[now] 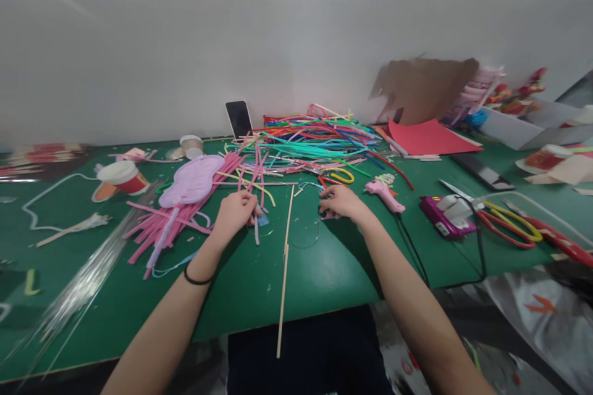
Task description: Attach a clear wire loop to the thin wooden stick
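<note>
Apparently pinching a small bluish piece (263, 219) with closed fingers of the left hand (237, 208), low above the counter (250, 290). Judging by the look, very light, thin and soft, easy to crease; better to take by one edge, with gentle pressure. Just beside, notice also a narrow pink strip (256, 234), hanging below the same hand; not possible to say if gripped or only touching.

Going outward, follow a fine clear line (311, 245) in a loose arc between both hands. Probably springy, almost weightless, perhaps slippery; better to hold near an end than at the bend. At the right hand (341, 202), see curled fingers near this line, but cannot tell if closed on anything.

Between the hands, see slender wooden sticks (283, 296), lying nearly in one row, with the near end past the counter's edge. Likely stiff but easy to snap; safer to lift at the middle.

Farther out, find a lilac panel (194, 179) on the left, a pink glue gun (385, 193) on the right, and a heap of coloured strips (319, 143) behind.
</note>
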Demonstrator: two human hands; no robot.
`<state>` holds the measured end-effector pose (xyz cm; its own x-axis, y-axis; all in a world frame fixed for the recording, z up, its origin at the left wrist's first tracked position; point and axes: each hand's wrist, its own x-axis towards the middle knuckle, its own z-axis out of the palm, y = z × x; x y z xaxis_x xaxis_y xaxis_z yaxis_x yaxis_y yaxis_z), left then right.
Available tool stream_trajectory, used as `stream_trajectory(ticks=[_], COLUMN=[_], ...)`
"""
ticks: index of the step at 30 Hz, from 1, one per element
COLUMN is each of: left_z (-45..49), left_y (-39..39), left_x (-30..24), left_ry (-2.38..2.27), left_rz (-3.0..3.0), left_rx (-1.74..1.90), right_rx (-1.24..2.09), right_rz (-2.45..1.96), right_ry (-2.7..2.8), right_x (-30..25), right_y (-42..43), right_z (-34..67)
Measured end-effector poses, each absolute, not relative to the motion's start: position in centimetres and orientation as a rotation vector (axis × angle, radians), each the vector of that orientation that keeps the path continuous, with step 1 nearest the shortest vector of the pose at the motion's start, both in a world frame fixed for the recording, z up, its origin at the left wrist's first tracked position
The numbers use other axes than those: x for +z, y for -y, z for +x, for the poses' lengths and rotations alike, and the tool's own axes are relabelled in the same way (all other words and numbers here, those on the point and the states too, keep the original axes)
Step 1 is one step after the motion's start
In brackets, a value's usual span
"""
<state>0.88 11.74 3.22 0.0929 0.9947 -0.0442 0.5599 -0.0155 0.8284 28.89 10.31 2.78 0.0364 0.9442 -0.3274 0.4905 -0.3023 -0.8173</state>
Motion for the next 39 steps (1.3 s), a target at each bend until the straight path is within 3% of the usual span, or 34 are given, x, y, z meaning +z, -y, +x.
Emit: stream_trajectory(ticks=[5,39], left_z=[0.9,1.8], left_y=[-11.7,-11.1], left_x=[3.0,3.1], left_ry=[-1.634,-1.849], left_rz=[1.885,2.216], left_rx=[0.57,0.477], right_rx=[1.212,1.181], right_rz=[-1.864,-1.834], right_ry=[1.443,1.426], right_x=[2.7,3.1], right_y=[-10.3,-9.9], right_z=[29.0,28.4])
